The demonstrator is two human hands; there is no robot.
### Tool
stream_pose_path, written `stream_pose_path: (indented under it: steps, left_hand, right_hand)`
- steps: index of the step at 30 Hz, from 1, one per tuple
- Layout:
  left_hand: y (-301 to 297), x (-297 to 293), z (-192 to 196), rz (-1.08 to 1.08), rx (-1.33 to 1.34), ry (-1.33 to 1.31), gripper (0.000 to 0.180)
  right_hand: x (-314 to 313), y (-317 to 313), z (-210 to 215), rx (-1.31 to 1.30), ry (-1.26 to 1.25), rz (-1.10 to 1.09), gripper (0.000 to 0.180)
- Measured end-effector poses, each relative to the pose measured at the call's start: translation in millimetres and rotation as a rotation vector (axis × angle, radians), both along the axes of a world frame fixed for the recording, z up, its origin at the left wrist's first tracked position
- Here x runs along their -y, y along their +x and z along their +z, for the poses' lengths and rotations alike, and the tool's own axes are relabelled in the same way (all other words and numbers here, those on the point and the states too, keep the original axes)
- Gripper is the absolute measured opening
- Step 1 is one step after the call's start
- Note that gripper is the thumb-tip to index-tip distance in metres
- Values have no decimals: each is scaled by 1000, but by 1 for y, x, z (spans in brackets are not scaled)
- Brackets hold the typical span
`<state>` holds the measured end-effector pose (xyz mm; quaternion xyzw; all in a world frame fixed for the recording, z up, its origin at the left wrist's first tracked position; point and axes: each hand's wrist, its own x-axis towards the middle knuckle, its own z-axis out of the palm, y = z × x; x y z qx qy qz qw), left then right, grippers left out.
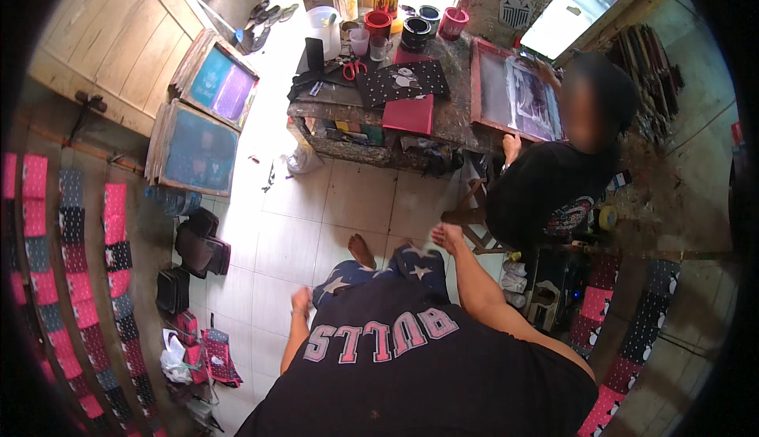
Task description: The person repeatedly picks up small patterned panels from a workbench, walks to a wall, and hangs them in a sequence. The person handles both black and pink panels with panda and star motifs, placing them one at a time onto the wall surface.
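Observation:
My left hand (301, 300) hangs at my left side above the tiled floor. Its fingers are mostly hidden, and no object shows in it. In front of my right hip is my right hand (447, 237), fingers apart and holding nothing, near the legs of a wooden stool (473, 209). A co-worker (545, 188) in black sits to the right, one hand on a screen-printing frame (477, 89) lying on the worktable (466, 117). On that table lie a black panda-print fabric piece (403, 81), a dark red sheet (409, 115) and red-handled scissors (354, 70).
Paint cans (416, 35) and plastic tubs stand at the table's back. More printing screens (194, 148) lean by the wooden door (111, 34). Printed pieces (75, 279) hang in rows at left and right. Dark bags (202, 243) line the left side of the tiled floor (277, 239).

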<state>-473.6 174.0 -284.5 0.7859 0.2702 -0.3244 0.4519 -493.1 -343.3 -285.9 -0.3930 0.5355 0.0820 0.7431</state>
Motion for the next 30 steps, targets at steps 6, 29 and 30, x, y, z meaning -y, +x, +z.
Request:
stream_pose_path:
  steps: [6, 29, 30]
  left_hand:
    - [200, 43, 91, 232, 187, -341, 42]
    - [355, 144, 129, 49, -162, -56, 39]
    - [373, 151, 132, 95, -177, -67, 38]
  right_hand:
    - [70, 179, 19, 353, 163, -295, 21]
    - [109, 437, 6, 183, 31, -250, 13]
    - [105, 439, 4, 186, 23, -305, 13]
